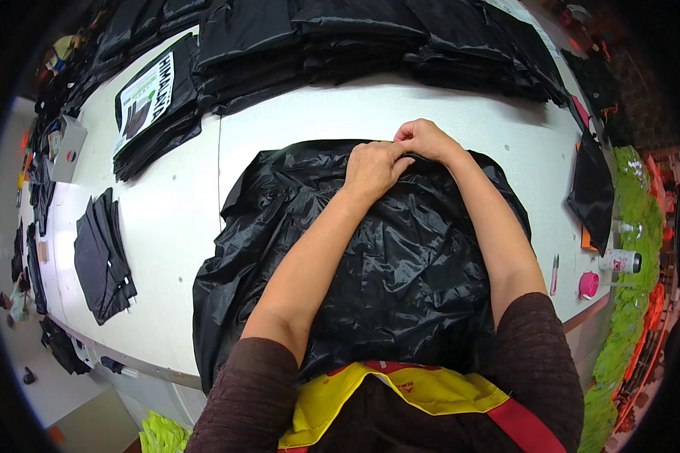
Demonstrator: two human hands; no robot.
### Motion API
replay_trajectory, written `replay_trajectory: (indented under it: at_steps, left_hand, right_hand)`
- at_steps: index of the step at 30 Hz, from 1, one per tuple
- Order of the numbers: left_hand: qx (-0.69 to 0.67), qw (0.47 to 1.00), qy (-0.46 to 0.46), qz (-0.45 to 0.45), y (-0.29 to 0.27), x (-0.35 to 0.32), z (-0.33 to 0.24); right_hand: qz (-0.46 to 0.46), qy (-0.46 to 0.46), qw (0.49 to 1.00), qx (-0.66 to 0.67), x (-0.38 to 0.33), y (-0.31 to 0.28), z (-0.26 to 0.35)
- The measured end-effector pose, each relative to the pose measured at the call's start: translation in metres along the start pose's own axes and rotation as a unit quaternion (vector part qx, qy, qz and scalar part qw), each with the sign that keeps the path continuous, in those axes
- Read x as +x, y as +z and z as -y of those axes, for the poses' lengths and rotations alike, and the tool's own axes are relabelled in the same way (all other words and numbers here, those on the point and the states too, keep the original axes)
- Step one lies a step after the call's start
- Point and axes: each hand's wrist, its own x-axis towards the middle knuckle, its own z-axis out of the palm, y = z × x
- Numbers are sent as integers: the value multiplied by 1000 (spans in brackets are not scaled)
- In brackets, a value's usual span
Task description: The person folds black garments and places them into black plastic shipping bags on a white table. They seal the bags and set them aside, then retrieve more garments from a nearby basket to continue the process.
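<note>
The yellow apron (313, 411) hides the near end of black fabric (408, 279) on the desk (166, 257); arms (302, 279) outstretched, left hand (372, 167) and right hand (428, 141) meet, grips pinched on its far edge (contact partly obscured).

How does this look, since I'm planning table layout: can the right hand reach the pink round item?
Probably yes: the right hand would have to leave the black fabric, but nothing appears to block its way to the pink round item.
</note>
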Motion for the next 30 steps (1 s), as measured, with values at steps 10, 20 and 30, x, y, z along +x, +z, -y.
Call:
replay_trajectory:
  at_steps: [10,20,30]
  left_hand:
    - [39,936,-348,23,-6,12,-2]
    - [-57,984,-154,-63,-3,-9,9]
    - [102,989,101,16,-19,-14,18]
  right_hand:
    - [-75,-122,973,-183,-1,-5,23]
    - [-116,-68,975,-174,-21,-13,57]
    - [-139,-31,984,-104,-34,-5,36]
